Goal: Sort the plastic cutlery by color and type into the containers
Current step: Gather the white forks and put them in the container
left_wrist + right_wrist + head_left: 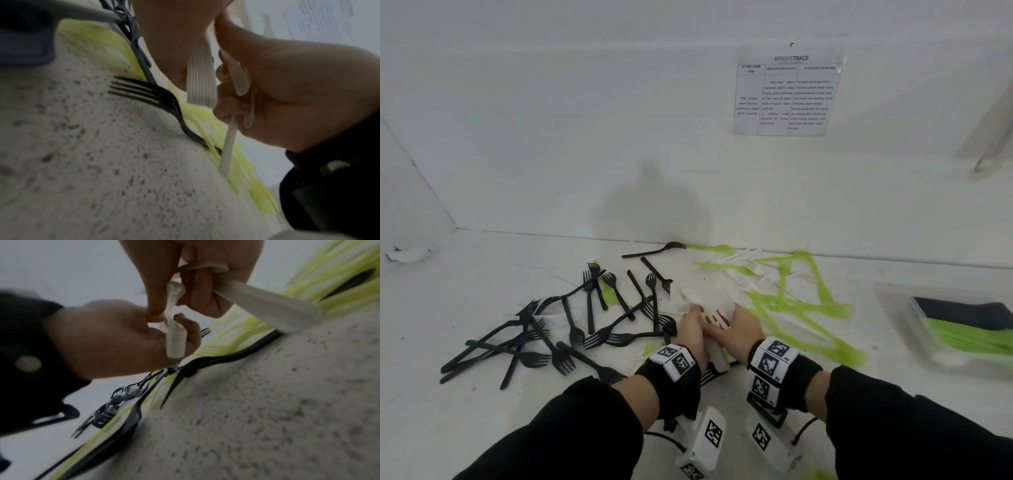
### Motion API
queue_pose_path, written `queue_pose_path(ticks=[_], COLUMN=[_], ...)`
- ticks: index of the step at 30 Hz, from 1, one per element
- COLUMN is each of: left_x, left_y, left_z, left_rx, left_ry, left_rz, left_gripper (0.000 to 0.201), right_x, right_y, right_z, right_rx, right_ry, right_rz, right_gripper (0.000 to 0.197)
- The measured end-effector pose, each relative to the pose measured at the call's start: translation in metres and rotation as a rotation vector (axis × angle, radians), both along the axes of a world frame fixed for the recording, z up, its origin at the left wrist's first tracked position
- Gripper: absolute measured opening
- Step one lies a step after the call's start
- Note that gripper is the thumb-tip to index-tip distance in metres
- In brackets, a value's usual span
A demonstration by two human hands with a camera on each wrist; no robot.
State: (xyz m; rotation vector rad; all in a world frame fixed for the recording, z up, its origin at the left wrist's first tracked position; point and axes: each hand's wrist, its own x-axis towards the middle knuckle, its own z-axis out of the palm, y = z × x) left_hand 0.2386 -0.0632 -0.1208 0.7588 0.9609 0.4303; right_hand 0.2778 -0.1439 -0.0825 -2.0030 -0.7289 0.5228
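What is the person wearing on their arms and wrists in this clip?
Both arms wear black long sleeves. The left hand and right hand are bare. Each wrist carries a black strap with white blocks printed with black square markers, and thin black cables below.

- The head view is evenly and brightly lit; a soft shadow [650,202] is cast on the far wall [585,120].
- The green cutlery [801,308] at right is smeared by motion blur.
- Both wrist views are rendered dim, soft and strongly curved at the edges.
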Motion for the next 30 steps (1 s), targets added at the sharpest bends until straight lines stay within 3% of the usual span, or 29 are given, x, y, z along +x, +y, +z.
queue_pose_path(ticks=[2, 5, 9, 12, 15, 18, 22, 25, 28, 30], left_x=[0.002, -0.003, -0.008, -0.012, -0.014, -0.014, -0.015, -0.013, -0.012, -0.011], left_y=[0.001, -0.002, -0.001, 0.001, -0.005, -0.011, -0.012, -0.011, -0.009, -0.006], left_z=[-0.006, 0.002, 0.004, 0.006, 0.006, 0.007, 0.010, 0.008, 0.005, 0.000], left_rx=[0.020, 0.059, 0.006, -0.022, -0.046, -0.081, -0.094, -0.097, -0.134, -0.135], left_ry=[-0.024, -0.032, -0.033, -0.033, -0.077, -0.077, -0.113, -0.136, -0.105, -0.083], left_rz=[-0.018, 0.023, -0.009, -0.045, -0.097, -0.151, -0.222, -0.215, -0.192, -0.187], left_gripper=[0.051, 0.026, 0.035, 0.020, 0.019, 0.033, 0.042, 0.046, 0.056, 0.059], right_x=[-0.002, 0.000, 0.004, 0.006, 0.006, 0.002, -0.007, -0.011, -0.014, -0.014], right_y=[-0.001, -0.001, -0.003, -0.002, 0.002, 0.006, 0.004, 0.001, -0.001, -0.003], right_z=[0.000, -0.005, -0.008, -0.003, 0.004, 0.007, 0.008, 0.011, 0.010, 0.012], right_rx=[-0.049, -0.079, 0.023, 0.095, 0.036, -0.031, -0.122, -0.128, -0.073, -0.042], right_ry=[-0.034, -0.021, 0.136, 0.264, 0.269, 0.229, 0.127, 0.077, 0.095, 0.105], right_rz=[0.036, 0.088, 0.035, -0.095, -0.075, -0.024, 0.032, 0.082, 0.081, 0.043], right_gripper=[0.027, 0.019, 0.018, 0.039, 0.040, 0.034, 0.042, 0.038, 0.021, 0.024])
